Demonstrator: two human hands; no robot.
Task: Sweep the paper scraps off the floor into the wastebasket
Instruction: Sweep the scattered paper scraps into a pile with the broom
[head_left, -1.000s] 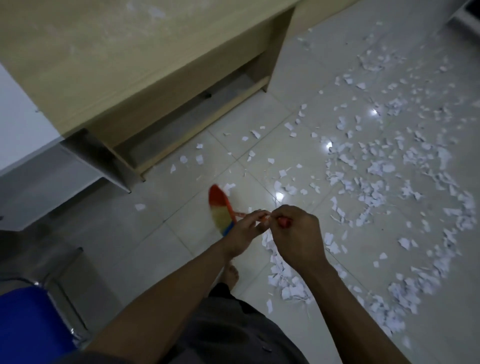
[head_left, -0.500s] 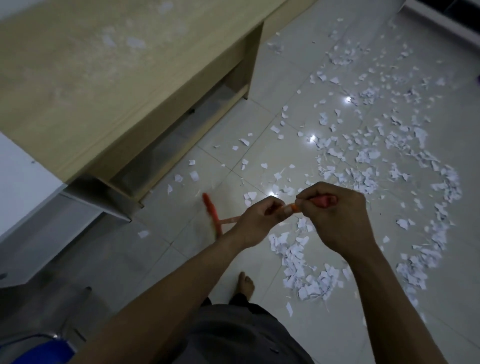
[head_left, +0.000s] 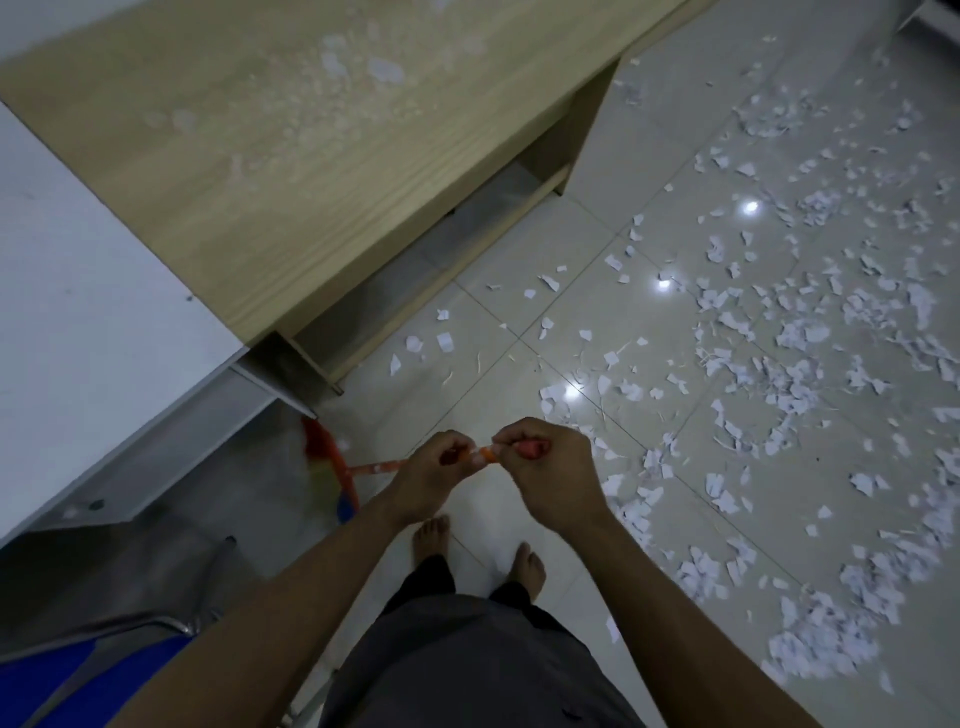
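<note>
Both hands grip the orange handle of a broom (head_left: 376, 467). My left hand (head_left: 434, 470) holds it lower down; my right hand (head_left: 545, 462) is closed around the handle's top end. The broom's multicoloured bristle head (head_left: 324, 457) is blurred, down at the left by the corner of the white desk. White paper scraps (head_left: 779, 374) lie scattered over the tiled floor to the right and ahead, with a denser band (head_left: 696, 566) curving past my right foot. No wastebasket is in view.
A wooden desk (head_left: 291, 156) with a low shelf stands ahead on the left, a white desk (head_left: 78, 291) beside it. A blue chair (head_left: 62, 675) with metal legs sits at the lower left. My bare feet (head_left: 431, 535) stand on the tiles.
The broom head has swung left, from the open floor ahead of me to the white desk's corner. Both hands stayed on the handle. The view tilted down, showing my feet.
</note>
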